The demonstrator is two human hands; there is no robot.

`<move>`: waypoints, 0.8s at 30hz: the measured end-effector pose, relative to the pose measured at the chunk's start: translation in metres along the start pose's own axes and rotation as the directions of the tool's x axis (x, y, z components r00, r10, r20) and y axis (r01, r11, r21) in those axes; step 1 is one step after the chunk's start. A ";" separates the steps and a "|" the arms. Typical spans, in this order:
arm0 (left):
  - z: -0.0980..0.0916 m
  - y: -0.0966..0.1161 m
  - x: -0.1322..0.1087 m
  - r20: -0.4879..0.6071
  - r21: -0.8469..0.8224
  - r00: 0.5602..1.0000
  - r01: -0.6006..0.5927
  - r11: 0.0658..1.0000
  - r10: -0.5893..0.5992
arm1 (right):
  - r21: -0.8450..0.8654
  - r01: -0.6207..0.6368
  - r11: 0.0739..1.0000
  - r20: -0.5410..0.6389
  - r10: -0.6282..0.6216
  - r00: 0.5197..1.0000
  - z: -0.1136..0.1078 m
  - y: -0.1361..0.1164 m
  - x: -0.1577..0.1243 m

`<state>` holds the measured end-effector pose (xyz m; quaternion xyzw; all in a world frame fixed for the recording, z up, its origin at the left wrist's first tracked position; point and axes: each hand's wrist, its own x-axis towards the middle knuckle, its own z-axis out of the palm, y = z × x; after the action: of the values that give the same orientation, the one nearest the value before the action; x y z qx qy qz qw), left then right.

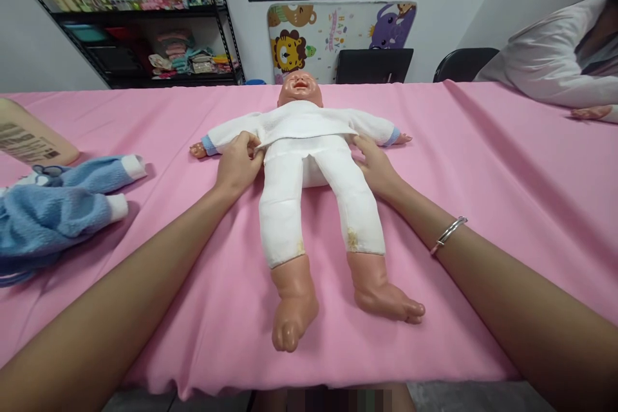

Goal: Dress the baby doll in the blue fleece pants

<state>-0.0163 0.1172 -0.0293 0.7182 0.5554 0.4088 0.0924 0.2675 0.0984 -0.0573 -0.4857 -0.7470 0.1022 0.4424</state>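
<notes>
A baby doll [292,283] lies on its back on the pink tablecloth [232,309], its head away from me and its feet towards me. It has on a white top [309,121] with blue cuffs and a white body [282,206], with stuffed legs and brown stains near the ankles. My left hand [241,162] pinches the hem of the top at the doll's left-of-picture side. On the other side my right hand [376,164] closes at the same hem, its fingertips partly hidden behind the doll. A silver bracelet [449,235] circles my right wrist.
Blue fleece clothing with white cuffs [58,206] lies at the left beside a beige bottle [36,132]. Behind the table stand a black shelf [140,15] and a black chair [374,66]. A person's white sleeve [541,58] rests on the right edge.
</notes>
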 end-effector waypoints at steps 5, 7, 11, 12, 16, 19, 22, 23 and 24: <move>-0.001 0.001 0.001 -0.127 -0.025 0.992 0.002 1.000 -0.006 | -0.017 -0.106 0.994 -0.062 0.105 0.993 -0.004 -0.010 -0.002; -0.001 0.001 0.001 -0.137 -0.016 0.990 0.026 1.000 -0.028 | -0.012 -0.147 0.989 -0.093 0.145 0.985 -0.005 -0.011 -0.002; 0.000 -0.002 0.001 -0.015 0.031 0.995 0.101 0.994 -0.101 | 0.021 -0.148 0.989 -0.194 0.150 0.970 -0.007 -0.012 -0.001; 0.000 -0.003 0.001 0.021 0.042 0.994 0.111 0.993 -0.112 | 0.027 -0.147 0.989 -0.175 0.150 0.973 -0.007 -0.012 -0.001; 0.001 -0.004 0.001 0.090 0.030 0.991 0.101 0.994 -0.104 | 0.057 -0.156 0.986 -0.079 0.160 0.984 -0.009 -0.011 0.000; 0.000 0.001 0.000 0.025 0.027 0.998 0.060 0.998 -0.061 | 0.049 -0.042 0.998 -0.141 0.048 0.989 -0.013 -0.010 0.002; -0.001 0.004 -0.001 -0.027 0.033 0.999 0.039 0.999 -0.038 | 0.025 0.032 0.999 -0.128 -0.028 0.991 -0.014 -0.011 0.003; -0.001 0.004 -0.001 -0.022 0.034 0.999 0.044 0.998 -0.044 | 0.027 0.021 0.999 -0.100 -0.018 0.995 -0.013 -0.012 0.002; -0.001 0.004 -0.001 -0.014 0.036 0.999 0.053 0.998 -0.052 | 0.033 -0.005 0.999 -0.070 0.007 0.998 -0.012 -0.012 0.001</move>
<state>-0.0141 0.1147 -0.0264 0.7021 0.5820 0.4009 0.0866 0.2687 0.0899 -0.0424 -0.4838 -0.7279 0.0985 0.4758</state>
